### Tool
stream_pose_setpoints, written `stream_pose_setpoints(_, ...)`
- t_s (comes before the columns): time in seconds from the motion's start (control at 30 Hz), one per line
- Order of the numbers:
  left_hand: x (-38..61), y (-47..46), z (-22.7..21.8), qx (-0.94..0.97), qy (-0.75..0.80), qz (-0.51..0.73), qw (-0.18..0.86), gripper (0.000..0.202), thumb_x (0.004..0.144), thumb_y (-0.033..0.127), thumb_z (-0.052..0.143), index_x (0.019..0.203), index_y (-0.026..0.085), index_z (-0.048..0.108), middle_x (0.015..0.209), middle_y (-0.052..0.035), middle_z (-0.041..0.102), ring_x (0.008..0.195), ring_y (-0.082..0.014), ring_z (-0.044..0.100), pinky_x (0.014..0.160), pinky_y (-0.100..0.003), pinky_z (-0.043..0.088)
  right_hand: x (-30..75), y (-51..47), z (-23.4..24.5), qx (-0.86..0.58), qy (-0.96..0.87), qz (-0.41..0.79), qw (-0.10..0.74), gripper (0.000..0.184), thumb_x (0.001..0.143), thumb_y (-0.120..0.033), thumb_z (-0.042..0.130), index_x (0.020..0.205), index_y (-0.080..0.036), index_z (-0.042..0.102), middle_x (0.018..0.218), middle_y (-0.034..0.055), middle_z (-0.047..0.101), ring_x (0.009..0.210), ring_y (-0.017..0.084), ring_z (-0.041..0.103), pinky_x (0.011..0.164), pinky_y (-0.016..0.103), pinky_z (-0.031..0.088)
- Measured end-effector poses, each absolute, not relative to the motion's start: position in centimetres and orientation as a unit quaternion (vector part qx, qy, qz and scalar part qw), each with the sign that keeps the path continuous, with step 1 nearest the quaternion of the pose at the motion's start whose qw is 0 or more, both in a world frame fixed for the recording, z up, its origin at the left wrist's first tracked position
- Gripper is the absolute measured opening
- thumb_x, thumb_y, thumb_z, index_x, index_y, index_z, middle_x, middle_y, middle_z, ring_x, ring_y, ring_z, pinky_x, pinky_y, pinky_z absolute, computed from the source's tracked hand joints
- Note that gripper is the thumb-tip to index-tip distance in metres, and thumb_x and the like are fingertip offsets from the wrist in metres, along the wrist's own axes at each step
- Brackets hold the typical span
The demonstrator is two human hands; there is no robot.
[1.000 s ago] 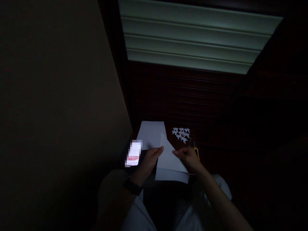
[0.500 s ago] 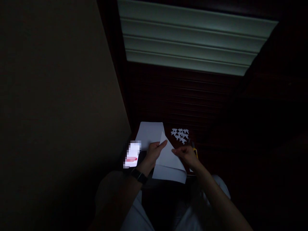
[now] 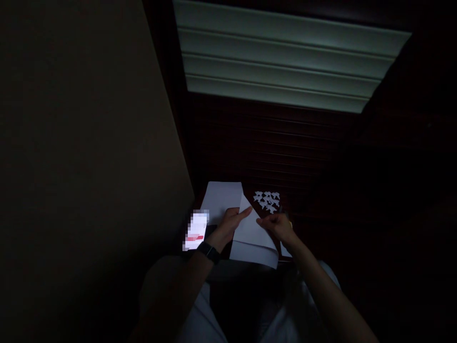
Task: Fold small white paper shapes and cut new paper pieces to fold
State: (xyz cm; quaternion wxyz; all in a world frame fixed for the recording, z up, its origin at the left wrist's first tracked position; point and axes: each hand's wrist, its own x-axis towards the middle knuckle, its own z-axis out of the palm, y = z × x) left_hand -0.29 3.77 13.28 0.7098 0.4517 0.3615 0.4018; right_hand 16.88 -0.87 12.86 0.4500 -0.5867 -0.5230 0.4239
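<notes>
A white sheet of paper (image 3: 252,233), folded over diagonally with a strip showing below the flap, lies between my hands. My left hand (image 3: 230,223) grips its left side, thumb on top near the slanted edge. On the right edge, my right hand (image 3: 280,226) pinches the paper between thumb and fingers. Behind my left hand rests a stack of white paper (image 3: 223,195). Several small folded white paper pieces (image 3: 267,201) sit in a cluster beyond my right hand.
A lit phone (image 3: 196,231), its screen blurred out, is left of my left hand. Something yellow (image 3: 291,224) is mostly hidden behind my right hand. White paper (image 3: 285,250) peeks out below that hand. A wall (image 3: 107,143) rises at the left; a slatted panel (image 3: 285,62) stands ahead.
The folded sheet and my left hand have shifted slightly to the right. My right hand now covers more of the yellow thing, and more of the paper below it shows.
</notes>
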Motion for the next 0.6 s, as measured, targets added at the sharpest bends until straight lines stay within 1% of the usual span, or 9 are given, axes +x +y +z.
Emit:
stream_pose_setpoints(0.17, -0.6, 4.8, 13.1, 0.455, 0.354, 0.424, 0.698, 0.042, 0.059, 0.052, 0.071, 0.071, 0.013, 0.063, 0.064, -0.0043, 0.064, 0.052, -0.0151, 0.058, 0.049, -0.026, 0.042, 17.1, -1.1, 12.2, -0.598, -0.516, 0.406, 0.459, 0.041, 0.062, -0.053, 0.066, 0.056, -0.013, 0.063, 0.047, -0.0021, 0.049, 0.044, 0.008, 0.035, 0.042, 0.022, 0.025)
stream_pose_setpoints(0.33, -1.5, 5.9, 13.3, 0.454, 0.391, 0.436, 0.672, 0.041, 0.059, 0.052, 0.071, 0.069, 0.013, 0.061, 0.063, -0.0048, 0.062, 0.052, -0.0150, 0.056, 0.047, -0.025, 0.041, 17.8, -1.9, 11.1, -0.581, -0.526, 0.411, 0.465, 0.043, 0.066, -0.054, 0.063, 0.052, -0.014, 0.059, 0.046, -0.0030, 0.044, 0.044, 0.007, 0.031, 0.042, 0.022, 0.022)
stream_pose_setpoints(0.5, -1.6, 6.1, 13.2, 0.468, 0.391, 0.431, 0.665, 0.041, 0.060, 0.052, 0.070, 0.067, 0.013, 0.060, 0.063, -0.0050, 0.061, 0.052, -0.0150, 0.055, 0.046, -0.025, 0.040, 18.1, -2.6, 11.2, -0.585, -0.533, 0.410, 0.454, 0.041, 0.067, -0.054, 0.063, 0.057, -0.014, 0.061, 0.050, -0.0021, 0.049, 0.046, 0.008, 0.036, 0.044, 0.022, 0.026)
stream_pose_setpoints(0.6, -2.0, 6.2, 13.4, 0.463, 0.393, 0.432, 0.667, 0.042, 0.059, 0.052, 0.070, 0.072, 0.013, 0.061, 0.066, -0.0056, 0.062, 0.054, -0.0161, 0.057, 0.048, -0.026, 0.041, 18.8, -3.3, 11.2, -0.575, -0.551, 0.411, 0.443, 0.040, 0.068, -0.052, 0.063, 0.057, -0.014, 0.062, 0.052, -0.0011, 0.054, 0.048, 0.009, 0.041, 0.046, 0.022, 0.030)
